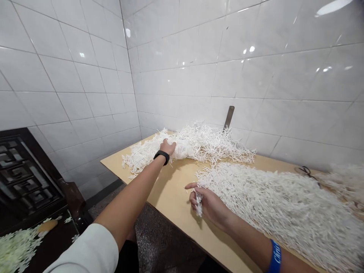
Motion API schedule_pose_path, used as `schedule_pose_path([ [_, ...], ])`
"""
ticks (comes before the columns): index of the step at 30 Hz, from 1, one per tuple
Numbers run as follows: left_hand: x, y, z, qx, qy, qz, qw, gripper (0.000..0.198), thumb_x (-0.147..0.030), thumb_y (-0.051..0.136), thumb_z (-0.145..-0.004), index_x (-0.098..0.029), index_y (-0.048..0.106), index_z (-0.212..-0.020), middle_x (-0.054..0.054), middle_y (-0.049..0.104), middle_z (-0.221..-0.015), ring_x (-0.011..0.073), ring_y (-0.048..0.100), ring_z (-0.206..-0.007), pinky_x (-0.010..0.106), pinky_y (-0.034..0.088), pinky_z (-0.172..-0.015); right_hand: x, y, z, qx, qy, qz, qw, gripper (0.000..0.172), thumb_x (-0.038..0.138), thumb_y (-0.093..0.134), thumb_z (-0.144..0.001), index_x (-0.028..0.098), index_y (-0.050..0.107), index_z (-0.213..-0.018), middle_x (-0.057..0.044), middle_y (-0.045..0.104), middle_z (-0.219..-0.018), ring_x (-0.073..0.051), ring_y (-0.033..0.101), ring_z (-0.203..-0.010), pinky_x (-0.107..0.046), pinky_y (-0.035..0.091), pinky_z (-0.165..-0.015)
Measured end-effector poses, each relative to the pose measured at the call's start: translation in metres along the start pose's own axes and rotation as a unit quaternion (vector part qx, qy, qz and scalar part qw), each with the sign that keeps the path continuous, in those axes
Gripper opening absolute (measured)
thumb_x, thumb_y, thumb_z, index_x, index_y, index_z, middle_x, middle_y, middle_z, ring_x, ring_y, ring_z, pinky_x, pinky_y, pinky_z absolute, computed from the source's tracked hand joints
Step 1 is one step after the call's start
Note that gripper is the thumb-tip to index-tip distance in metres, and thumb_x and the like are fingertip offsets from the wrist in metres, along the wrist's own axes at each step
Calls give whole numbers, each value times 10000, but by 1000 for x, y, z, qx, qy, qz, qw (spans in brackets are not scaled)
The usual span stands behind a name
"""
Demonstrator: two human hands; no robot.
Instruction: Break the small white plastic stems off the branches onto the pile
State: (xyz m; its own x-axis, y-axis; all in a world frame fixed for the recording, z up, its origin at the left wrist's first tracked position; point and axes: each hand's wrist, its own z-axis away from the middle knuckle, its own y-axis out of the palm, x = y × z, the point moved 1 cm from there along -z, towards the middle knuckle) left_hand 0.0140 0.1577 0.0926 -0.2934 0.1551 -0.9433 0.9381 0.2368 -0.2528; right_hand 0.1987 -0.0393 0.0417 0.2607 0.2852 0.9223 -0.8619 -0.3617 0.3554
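My left hand, with a black band at the wrist, reaches into the far pile of thin white branching strands. Its fingers are bent and partly sunk in the strands, so what they grip is hard to make out. Nearer to me, my right hand is curled round a small bunch of white strands, with the index finger pointing left. This hand is over the bare wood beside a large, dense heap of white strands, which spreads to the right. A blue wristband is on my right arm.
The pale wooden tabletop stands against tiled walls. A metal strip leans on the back wall. Dark cord lies at the back right. A dark carved chair at left bears pale green-white pieces and an orange-brown object.
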Motion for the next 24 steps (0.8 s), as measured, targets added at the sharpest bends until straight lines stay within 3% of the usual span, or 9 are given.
schedule_pose_path([
  [5,12,-4,19,-21,96,-200,975,473,-176,709,-790,-180,547,-1235,153,469,-1360,340,412,-1298,481,342,-1072,-14,0,-16,-9,-9,39,999,374,469,478,-904,186,683,-1036,-67,608,-877,-184,577,-766,-285,446,-642],
  [7,18,-10,27,-4,122,-257,959,343,-160,643,-830,-189,586,-1167,145,508,-1300,328,455,-1259,450,371,-1037,-25,1,-18,-47,-3,100,994,430,544,516,-872,160,702,-928,-54,587,-776,-170,559,-681,-265,419,-567],
  [10,31,-19,37,37,135,-324,936,156,-143,556,-873,-177,664,-981,124,598,-1143,300,560,-1135,415,435,-960,-33,0,-20,-45,-3,140,989,546,639,620,-766,154,654,-1014,50,457,-554,-113,418,-466,-241,346,-457],
  [14,38,-33,47,73,138,-366,918,212,-131,567,-846,-168,703,-1004,115,657,-1108,280,627,-1048,389,483,-924,-30,-4,-20,-15,-18,133,991,610,630,700,-721,173,558,-1100,82,474,-529,-115,483,-480,-257,427,-523],
  [18,21,-50,75,67,147,-359,919,403,-172,615,-830,-188,630,-1233,98,625,-1288,272,588,-1178,387,450,-1034,-31,-7,-21,-17,-20,101,995,549,582,758,-704,188,534,-1015,69,532,-580,-114,550,-533,-278,476,-601],
  [21,9,-48,124,7,156,-321,934,346,-268,438,-964,-179,608,-1252,106,573,-1370,255,495,-1302,428,350,-1132,-34,-8,-23,-12,-20,59,998,520,551,791,-688,201,511,-953,75,532,-578,-109,540,-524,-285,491,-594],
  [22,8,-44,144,-31,166,-244,955,359,-295,389,-990,-185,607,-1253,106,570,-1377,243,494,-1306,423,357,-1128,-35,-8,-23,-7,-19,52,998,509,548,789,-693,203,510,-944,72,540,-576,-110,541,-526,-286,492,-593],
  [23,10,-38,162,-19,166,-170,971,368,-343,425,-982,-211,586,-1285,97,559,-1396,244,493,-1310,421,387,-1107,-34,-8,-24,-3,-21,49,999,497,548,784,-700,203,515,-936,65,552,-580,-111,544,-531,-282,489,-592],
  [24,14,-30,178,47,152,-117,980,433,-379,509,-948,-243,531,-1358,90,525,-1439,255,482,-1325,423,401,-1095,-34,-7,-24,0,-26,51,998,486,548,783,-702,202,523,-923,55,568,-594,-111,545,-538,-276,483,-590],
])
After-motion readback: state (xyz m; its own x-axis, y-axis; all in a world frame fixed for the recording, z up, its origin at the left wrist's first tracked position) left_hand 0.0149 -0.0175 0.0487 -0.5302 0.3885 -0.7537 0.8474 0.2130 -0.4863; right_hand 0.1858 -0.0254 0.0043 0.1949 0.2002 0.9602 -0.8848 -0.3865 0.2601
